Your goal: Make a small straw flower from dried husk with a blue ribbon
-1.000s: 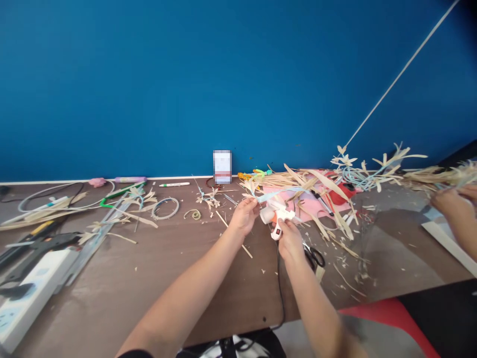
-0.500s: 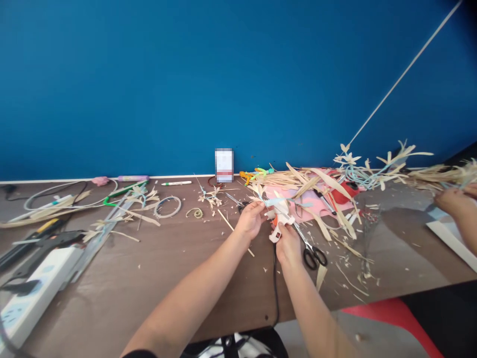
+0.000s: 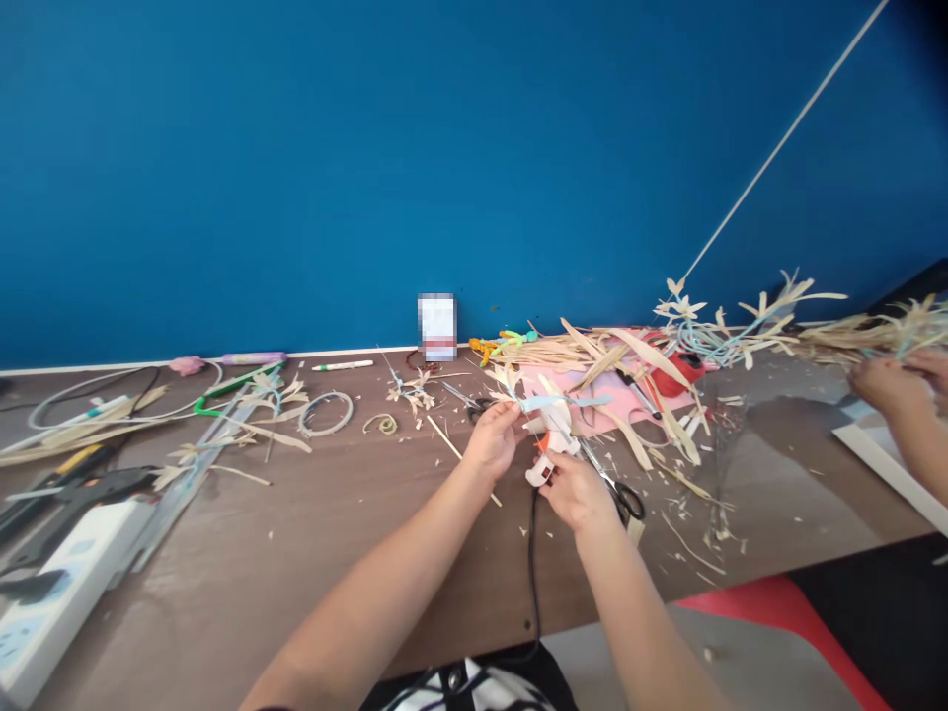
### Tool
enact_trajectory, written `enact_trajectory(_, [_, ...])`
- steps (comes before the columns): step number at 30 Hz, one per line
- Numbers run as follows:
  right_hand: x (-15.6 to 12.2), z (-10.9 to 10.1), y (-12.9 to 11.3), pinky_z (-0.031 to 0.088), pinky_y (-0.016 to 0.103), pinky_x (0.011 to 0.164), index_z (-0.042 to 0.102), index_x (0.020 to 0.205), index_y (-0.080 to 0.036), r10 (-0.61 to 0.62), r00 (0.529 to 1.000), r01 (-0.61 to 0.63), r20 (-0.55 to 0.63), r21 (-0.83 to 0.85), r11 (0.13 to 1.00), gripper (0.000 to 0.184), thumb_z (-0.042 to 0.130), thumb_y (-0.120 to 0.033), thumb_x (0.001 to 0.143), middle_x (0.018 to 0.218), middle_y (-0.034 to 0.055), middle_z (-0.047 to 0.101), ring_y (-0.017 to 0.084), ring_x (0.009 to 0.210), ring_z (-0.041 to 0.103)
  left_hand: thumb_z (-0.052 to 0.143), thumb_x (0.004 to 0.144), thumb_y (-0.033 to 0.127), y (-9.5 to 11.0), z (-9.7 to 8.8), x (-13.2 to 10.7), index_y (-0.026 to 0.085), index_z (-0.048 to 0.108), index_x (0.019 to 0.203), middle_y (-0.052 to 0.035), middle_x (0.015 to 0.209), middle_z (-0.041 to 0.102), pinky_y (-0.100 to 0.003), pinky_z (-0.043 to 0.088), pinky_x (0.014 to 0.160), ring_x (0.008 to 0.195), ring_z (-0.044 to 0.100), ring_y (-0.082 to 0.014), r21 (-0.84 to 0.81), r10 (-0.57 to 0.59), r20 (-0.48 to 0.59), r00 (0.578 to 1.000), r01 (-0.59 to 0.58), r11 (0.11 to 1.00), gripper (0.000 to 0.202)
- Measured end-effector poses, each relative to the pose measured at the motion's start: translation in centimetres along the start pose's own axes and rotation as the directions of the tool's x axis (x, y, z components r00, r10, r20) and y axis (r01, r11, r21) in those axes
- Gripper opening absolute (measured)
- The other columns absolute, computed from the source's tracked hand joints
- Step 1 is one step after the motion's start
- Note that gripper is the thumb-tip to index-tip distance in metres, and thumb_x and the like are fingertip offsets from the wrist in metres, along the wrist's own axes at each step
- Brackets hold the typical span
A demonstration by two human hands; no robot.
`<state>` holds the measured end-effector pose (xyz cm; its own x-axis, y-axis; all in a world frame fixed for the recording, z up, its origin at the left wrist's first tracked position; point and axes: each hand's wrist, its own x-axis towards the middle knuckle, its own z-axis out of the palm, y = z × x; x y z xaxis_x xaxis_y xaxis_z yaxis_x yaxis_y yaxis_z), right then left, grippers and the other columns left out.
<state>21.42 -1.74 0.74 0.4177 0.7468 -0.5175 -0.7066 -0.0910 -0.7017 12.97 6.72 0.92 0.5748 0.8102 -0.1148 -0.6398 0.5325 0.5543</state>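
My left hand point(image 3: 495, 441) pinches a small husk flower point(image 3: 506, 379) with a light blue strip point(image 3: 574, 401) trailing right from it. Its petals stick up beyond my fingertips. In my right hand point(image 3: 584, 492) is a white glue gun point(image 3: 557, 436) with an orange trigger, my fingers closed on its handle. The gun sits just below the blue strip; whether its nozzle touches the flower I cannot tell. A black cord point(image 3: 533, 563) hangs from the handle toward the table edge. Black-handled scissors point(image 3: 629, 501) lie beside my right hand, partly hidden.
Dry husk strips point(image 3: 592, 346) and a pink sheet point(image 3: 614, 420) lie ahead, with a red object point(image 3: 677, 375) on the right. At far left stands a white power strip point(image 3: 74, 583). Another pair of scissors point(image 3: 460, 397) lies beyond my left hand. Another person's hands point(image 3: 893, 385) work at far right.
My right hand has shifted its hold and turned the glue gun slightly, so more of its white body shows. My left hand keeps its pinch. The view has swung slightly right.
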Motion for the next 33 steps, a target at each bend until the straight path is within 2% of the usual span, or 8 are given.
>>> enact_trajectory(7, [-1.0,0.0,-1.4,0.040,0.032,0.058,0.055,0.068,-0.018,0.173,0.984,-0.171,0.052,-0.043,0.984,0.010,0.057,-0.011,0.061,0.057,-0.0011,0.058,0.015,0.056,0.054,0.072,0.057,0.020,-0.2,-0.1,-0.2,0.014,0.051,0.061,-0.0007,0.068,0.063,-0.032,0.042,0.071,0.073,0.061,-0.0181,-0.008,0.001,-0.001,1.000,-0.001,1.000,0.022])
enact_trajectory(10, [-1.5,0.4,-1.7,0.040,0.030,0.059,0.055,0.069,-0.019,0.180,0.982,-0.178,0.052,-0.041,0.983,0.008,0.054,-0.012,0.065,0.054,-0.0020,0.057,0.014,0.055,0.053,0.072,0.057,0.020,-0.2,-0.1,-0.3,0.014,0.052,0.062,-0.0008,0.068,0.063,-0.031,0.042,0.070,0.073,0.061,-0.0184,0.000,-0.014,0.000,1.000,0.014,1.000,0.022])
enact_trajectory(17, [-2.1,0.2,-2.1,0.041,0.029,0.065,0.058,0.072,-0.018,0.181,0.982,-0.177,0.059,-0.067,0.982,0.008,0.051,-0.016,0.070,0.065,0.0019,0.062,0.015,0.066,0.057,0.073,0.056,0.020,-0.2,-0.4,-0.5,0.014,0.051,0.062,-0.0011,0.068,0.062,-0.030,0.041,0.067,0.073,0.061,-0.0187,0.027,-0.047,-0.013,0.999,0.048,0.999,0.024])
enact_trajectory(22, [-2.5,-0.9,-2.2,0.040,0.030,0.075,0.062,0.074,-0.019,0.168,0.986,-0.166,0.005,-0.139,0.976,0.010,0.054,-0.019,0.068,0.084,0.0063,0.065,0.018,0.087,0.058,0.073,0.053,0.023,0.2,-0.3,-0.7,0.014,0.053,0.062,-0.0004,0.064,0.061,-0.028,0.039,0.065,0.070,0.060,-0.0167,0.083,-0.071,-0.052,0.996,0.076,0.994,0.024])
enact_trajectory(25, [-3.6,-1.5,-2.5,0.039,0.033,0.077,0.063,0.075,-0.020,0.097,0.995,-0.091,0.015,-0.235,0.968,0.012,0.060,-0.023,0.064,0.097,0.0076,0.064,0.021,0.100,0.054,0.073,0.052,0.024,0.9,-0.1,-1.3,0.014,0.053,0.060,-0.0010,0.060,0.061,-0.026,0.037,0.063,0.065,0.059,-0.0149,0.152,-0.078,-0.083,0.994,0.090,0.984,0.024])
enact_trajectory(28, [-5.0,-1.4,-2.7,0.039,0.034,0.076,0.064,0.083,-0.021,-0.076,0.991,0.111,0.115,-0.344,0.932,0.023,0.067,-0.030,0.061,0.099,0.0066,0.064,0.023,0.097,0.056,0.073,0.052,0.025,2.1,0.3,-2.4,0.014,0.054,0.058,-0.0012,0.058,0.061,-0.024,0.036,0.062,0.062,0.058,-0.0137,0.223,-0.058,-0.094,0.994,0.078,0.972,0.023])
enact_trajectory(31, [-6.1,-0.2,-2.3,0.040,0.030,0.072,0.064,0.088,-0.022,-0.261,0.942,0.327,0.209,-0.416,0.848,0.030,0.068,-0.037,0.063,0.092,0.0047,0.065,0.020,0.086,0.057,0.071,0.055,0.026,3.2,0.9,-4.1,0.013,0.056,0.059,-0.0006,0.057,0.060,-0.023,0.035,0.061,0.060,0.056,-0.0121,0.288,-0.025,-0.064,0.998,0.042,0.957,0.020])
enact_trajectory(33, [-6.3,1.0,-1.8,0.040,0.028,0.068,0.063,0.090,-0.022,-0.305,0.911,0.398,0.278,-0.403,0.824,0.029,0.066,-0.037,0.066,0.087,0.0030,0.064,0.017,0.080,0.056,0.069,0.059,0.025,3.9,1.3,-5.4,0.013,0.058,0.061,-0.0003,0.059,0.060,-0.022,0.035,0.062,0.058,0.053,-0.0098,0.334,0.023,-0.031,0.999,-0.011,0.943,0.016])
